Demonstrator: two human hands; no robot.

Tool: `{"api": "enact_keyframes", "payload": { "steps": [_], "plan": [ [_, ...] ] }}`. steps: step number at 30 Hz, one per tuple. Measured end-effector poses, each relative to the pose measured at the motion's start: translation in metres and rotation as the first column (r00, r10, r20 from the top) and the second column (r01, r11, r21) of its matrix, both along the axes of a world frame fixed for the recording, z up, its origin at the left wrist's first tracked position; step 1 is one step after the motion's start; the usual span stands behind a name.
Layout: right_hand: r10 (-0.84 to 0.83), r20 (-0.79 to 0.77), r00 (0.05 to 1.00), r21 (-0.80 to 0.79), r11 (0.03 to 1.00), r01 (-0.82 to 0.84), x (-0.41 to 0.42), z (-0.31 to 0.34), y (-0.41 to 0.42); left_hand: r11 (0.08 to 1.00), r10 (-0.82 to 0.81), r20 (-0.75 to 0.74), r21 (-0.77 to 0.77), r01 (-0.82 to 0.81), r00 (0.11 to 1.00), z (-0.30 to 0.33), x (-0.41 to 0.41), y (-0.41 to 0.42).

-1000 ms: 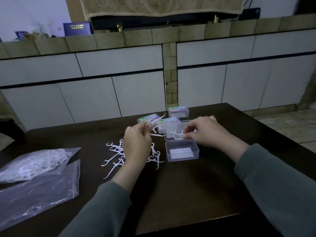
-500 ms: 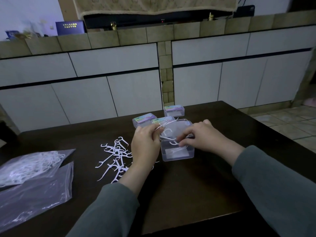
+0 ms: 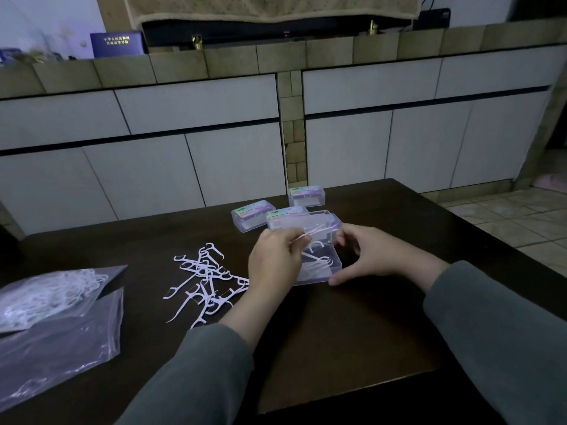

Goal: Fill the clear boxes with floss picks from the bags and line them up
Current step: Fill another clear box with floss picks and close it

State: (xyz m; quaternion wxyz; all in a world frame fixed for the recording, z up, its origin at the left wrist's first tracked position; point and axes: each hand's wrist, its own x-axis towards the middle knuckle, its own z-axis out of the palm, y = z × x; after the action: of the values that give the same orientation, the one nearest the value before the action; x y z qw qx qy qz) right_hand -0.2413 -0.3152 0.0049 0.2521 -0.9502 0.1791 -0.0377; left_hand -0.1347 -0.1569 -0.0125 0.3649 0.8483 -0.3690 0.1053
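Two bare hands, the left hand (image 3: pixel 274 259) and the right hand (image 3: pixel 377 256), were seen emerging from long sleeves of a plain, muted grey-green fabric. The left sleeve (image 3: pixel 196 375) was shown ending at the wrist in a soft, unbanded cuff, as was the right sleeve (image 3: pixel 497 332). No rings, watch or markings were visible; the cloth was lightly creased.

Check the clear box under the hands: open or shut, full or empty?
Open, partly filled. The box has its lid swung back, and a few picks lie inside.
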Motion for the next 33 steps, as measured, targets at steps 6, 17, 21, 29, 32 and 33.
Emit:
{"api": "enact_keyframes", "payload": {
  "steps": [6,17,21,29,32,33],
  "plan": [
    [0.039,0.132,0.991,0.165,0.984,-0.061,-0.002,-0.011,-0.002,0.980,-0.005,-0.045,0.198,0.014,0.999,-0.002,0.007,0.000],
    [0.030,0.174,0.984,0.240,0.968,-0.071,-0.002,-0.017,-0.005,0.951,-0.135,-0.110,0.265,0.160,0.985,0.012,0.013,0.009],
    [0.037,0.178,0.983,0.242,0.967,-0.080,-0.001,-0.019,-0.007,0.929,-0.170,-0.143,0.307,0.207,0.975,0.017,0.012,0.006],
    [0.045,0.194,0.980,0.229,0.969,-0.089,0.001,-0.024,-0.012,0.925,-0.257,-0.064,0.271,0.265,0.964,0.016,0.011,0.009],
    [0.057,0.198,0.979,0.239,0.965,-0.104,0.001,-0.023,-0.011,0.866,-0.330,-0.011,0.395,0.307,0.944,0.011,0.008,0.005],
    [0.059,0.199,0.978,0.243,0.964,-0.108,0.001,-0.024,-0.011,0.853,-0.326,-0.009,0.427,0.299,0.945,0.011,0.008,0.004]
  ]
}}
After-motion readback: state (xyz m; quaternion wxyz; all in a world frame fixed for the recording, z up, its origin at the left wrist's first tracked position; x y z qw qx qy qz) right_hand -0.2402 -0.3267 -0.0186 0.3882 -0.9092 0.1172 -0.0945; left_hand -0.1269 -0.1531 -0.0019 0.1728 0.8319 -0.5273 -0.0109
